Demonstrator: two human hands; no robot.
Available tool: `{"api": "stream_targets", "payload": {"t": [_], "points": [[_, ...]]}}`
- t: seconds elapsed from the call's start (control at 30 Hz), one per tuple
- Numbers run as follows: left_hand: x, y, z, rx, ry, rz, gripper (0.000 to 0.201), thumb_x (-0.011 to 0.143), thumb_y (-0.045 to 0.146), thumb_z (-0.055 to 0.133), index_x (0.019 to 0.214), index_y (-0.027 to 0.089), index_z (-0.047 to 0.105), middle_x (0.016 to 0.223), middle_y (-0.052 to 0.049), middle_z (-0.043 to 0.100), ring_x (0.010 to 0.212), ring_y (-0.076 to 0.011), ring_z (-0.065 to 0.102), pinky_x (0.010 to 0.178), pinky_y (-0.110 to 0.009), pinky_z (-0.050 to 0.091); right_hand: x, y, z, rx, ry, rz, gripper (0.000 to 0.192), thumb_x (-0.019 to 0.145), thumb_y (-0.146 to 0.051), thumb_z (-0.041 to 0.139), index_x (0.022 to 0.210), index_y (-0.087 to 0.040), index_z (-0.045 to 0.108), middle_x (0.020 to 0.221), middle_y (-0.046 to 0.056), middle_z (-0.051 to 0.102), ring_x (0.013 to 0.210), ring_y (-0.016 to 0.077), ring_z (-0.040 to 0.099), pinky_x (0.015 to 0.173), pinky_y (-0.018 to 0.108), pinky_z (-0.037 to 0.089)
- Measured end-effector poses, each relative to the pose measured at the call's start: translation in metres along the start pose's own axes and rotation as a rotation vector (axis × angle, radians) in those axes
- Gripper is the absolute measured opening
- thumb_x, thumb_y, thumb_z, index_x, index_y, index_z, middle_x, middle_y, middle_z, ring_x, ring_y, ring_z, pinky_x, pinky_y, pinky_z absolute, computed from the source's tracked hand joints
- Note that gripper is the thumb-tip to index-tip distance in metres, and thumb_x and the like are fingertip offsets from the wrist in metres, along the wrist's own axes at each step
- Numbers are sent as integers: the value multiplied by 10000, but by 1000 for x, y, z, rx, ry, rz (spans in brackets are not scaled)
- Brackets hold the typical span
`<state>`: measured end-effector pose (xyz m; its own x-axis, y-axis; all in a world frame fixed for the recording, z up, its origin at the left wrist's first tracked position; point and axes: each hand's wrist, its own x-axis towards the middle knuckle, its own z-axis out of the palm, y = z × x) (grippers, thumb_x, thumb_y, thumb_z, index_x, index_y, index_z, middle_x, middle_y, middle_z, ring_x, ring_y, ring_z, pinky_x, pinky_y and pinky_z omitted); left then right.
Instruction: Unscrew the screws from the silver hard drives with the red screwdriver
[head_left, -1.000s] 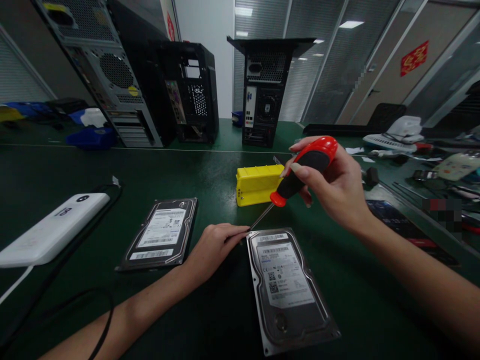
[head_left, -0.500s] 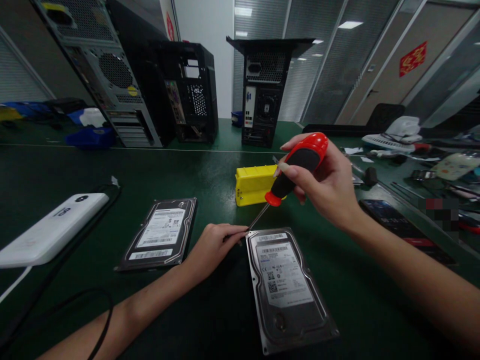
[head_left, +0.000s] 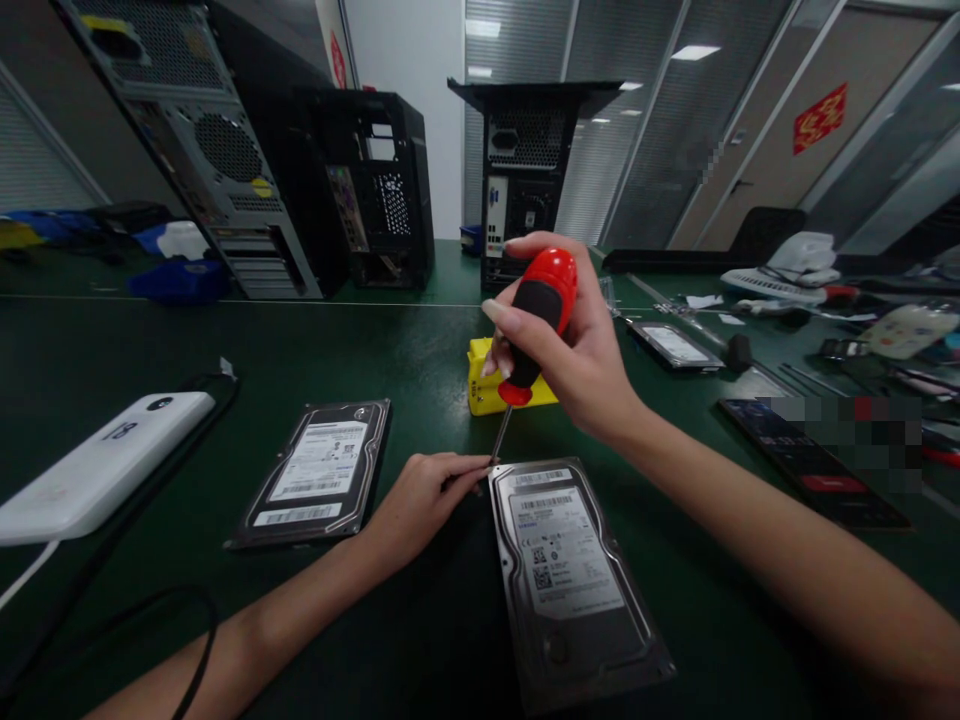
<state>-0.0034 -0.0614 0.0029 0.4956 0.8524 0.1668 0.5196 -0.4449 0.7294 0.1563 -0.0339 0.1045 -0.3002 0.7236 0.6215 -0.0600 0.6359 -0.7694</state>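
My right hand (head_left: 574, 350) is wrapped round the red and black handle of a screwdriver (head_left: 538, 305). Its thin shaft slopes down to the far left corner of a hard drive (head_left: 577, 560) lying label up on the green table. At that same corner my left hand (head_left: 435, 495) has its thumb and forefinger pinched together by the screwdriver's tip; whatever they grip is too small to make out. A second hard drive (head_left: 319, 465) lies flat to the left of my left hand. Behind the screwdriver sits a yellow plastic block (head_left: 484, 385), partly covered by my right hand.
At the left are a white power bank (head_left: 112, 455) and black cables. Computer cases (head_left: 525, 190) stand along the back. To the right lie another hard drive (head_left: 675, 345), a phone (head_left: 810, 460) and scattered tools. A blue tray (head_left: 180, 280) sits at the back left.
My right hand has swung left, bringing the screwdriver from a strong slant to a steeper angle. Its tip stays at the drive's corner, and my left hand has hardly moved.
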Motion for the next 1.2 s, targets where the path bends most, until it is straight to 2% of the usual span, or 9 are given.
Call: {"api": "stream_targets", "payload": {"t": [0.17,0.3,0.5,0.67,0.83,1.2], "points": [[-2,2,-1,9,-4,-1,272,877,244,472,1064,190,662,1039,-40,701,936,-189,652,843,-295,491,3,2,5,96,3,-14,252,852,-372,435,1080,-291,366,739,-33,434,513,65,467,522,220,494],[-2,5,-2,14,-18,-26,281,868,246,477,1078,185,654,1037,-37,702,879,-181,657,758,-262,500,5,2,4,242,-43,31,222,865,-371,376,1061,-268,395,758,-14,425,538,80,457,530,233,492],[-1,8,-2,30,-12,-47,263,860,274,496,1036,184,670,810,-2,724,633,-131,621,575,-202,457,5,4,5,280,-51,28,238,869,-390,391,1074,-268,399,778,-16,415,566,75,457,571,243,496],[-2,6,-2,6,-12,-51,263,861,267,499,1040,187,674,931,-15,727,742,-153,655,644,-215,477,1,3,5,226,-41,33,213,876,-386,369,1072,-305,388,791,-17,417,565,76,454,535,229,483],[-2,6,-1,1,-9,-53,262,859,253,504,1046,184,673,991,-21,718,829,-170,670,713,-232,496,1,4,6,108,1,53,276,870,-467,352,1095,-306,357,799,-14,433,553,70,456,542,236,481],[-2,4,0,-9,2,-24,261,858,227,502,1046,176,675,1021,-33,708,917,-189,663,804,-261,494,3,8,7,304,6,-7,210,862,-400,404,1049,-309,430,757,-30,437,532,68,445,490,226,449]]}}
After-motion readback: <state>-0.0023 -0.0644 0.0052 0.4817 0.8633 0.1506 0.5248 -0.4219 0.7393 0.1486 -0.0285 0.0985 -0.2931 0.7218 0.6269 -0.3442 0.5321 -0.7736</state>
